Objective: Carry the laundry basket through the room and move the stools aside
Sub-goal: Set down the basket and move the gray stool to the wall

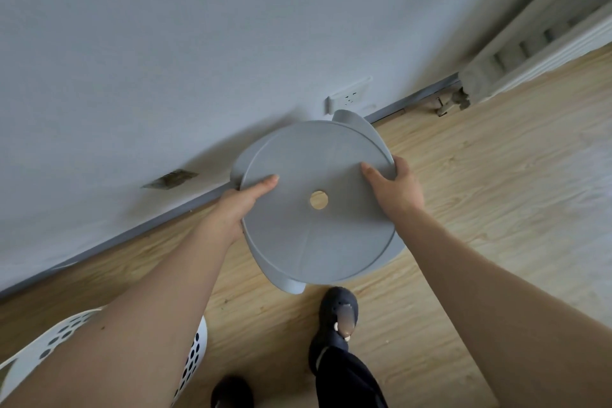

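Both arms reach down; left hand point(243, 205) and right hand point(395, 190) grip the grey stool point(318, 235), basket point(195, 358) beside. Next, probably put it by the wall point(165, 60).

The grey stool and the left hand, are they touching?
Touching. The head view shows the left hand gripping the grey stool seat's rim, thumb lying on top.

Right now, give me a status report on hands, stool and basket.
Left hand and right hand grip grey stool by seat rim. Stool beside wall. White laundry basket down on floor, lower left.
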`<action>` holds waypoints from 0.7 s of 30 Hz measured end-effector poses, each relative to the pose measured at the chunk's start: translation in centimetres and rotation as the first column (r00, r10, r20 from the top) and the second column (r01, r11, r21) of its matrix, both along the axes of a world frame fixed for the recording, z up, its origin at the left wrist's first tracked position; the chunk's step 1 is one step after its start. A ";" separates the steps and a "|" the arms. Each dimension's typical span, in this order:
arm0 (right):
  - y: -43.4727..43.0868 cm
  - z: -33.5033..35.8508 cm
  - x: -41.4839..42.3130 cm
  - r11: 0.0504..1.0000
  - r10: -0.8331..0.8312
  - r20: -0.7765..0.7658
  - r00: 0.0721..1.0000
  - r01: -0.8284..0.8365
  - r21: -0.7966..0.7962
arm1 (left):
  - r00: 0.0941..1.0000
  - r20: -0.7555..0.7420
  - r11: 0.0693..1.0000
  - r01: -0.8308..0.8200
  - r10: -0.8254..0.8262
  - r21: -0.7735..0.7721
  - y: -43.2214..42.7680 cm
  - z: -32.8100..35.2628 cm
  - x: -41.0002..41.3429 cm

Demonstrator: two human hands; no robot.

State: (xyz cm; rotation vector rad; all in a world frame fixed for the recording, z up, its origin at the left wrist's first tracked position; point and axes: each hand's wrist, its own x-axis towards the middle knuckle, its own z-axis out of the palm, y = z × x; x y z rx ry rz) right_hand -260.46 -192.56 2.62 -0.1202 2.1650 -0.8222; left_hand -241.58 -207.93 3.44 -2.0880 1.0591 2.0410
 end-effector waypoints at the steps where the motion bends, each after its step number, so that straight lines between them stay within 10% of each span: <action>1: 0.0 0.2 0.0 1.000 0.004 -0.021 1.000 -0.004 0.011 | 1.000 0.011 1.000 0.005 -0.005 -0.008 -0.1 0.0 -0.1; 12: -0.6 6.0 5.5 0.997 0.078 -0.416 0.906 -0.071 0.032 | 0.951 0.280 0.890 0.237 -0.131 -0.389 -0.3 2.6 4.2; 21: -1.3 13.2 19.3 0.996 0.027 -0.455 0.890 -0.060 -0.059 | 0.921 0.148 0.791 0.387 -0.361 -0.474 -0.5 9.3 14.2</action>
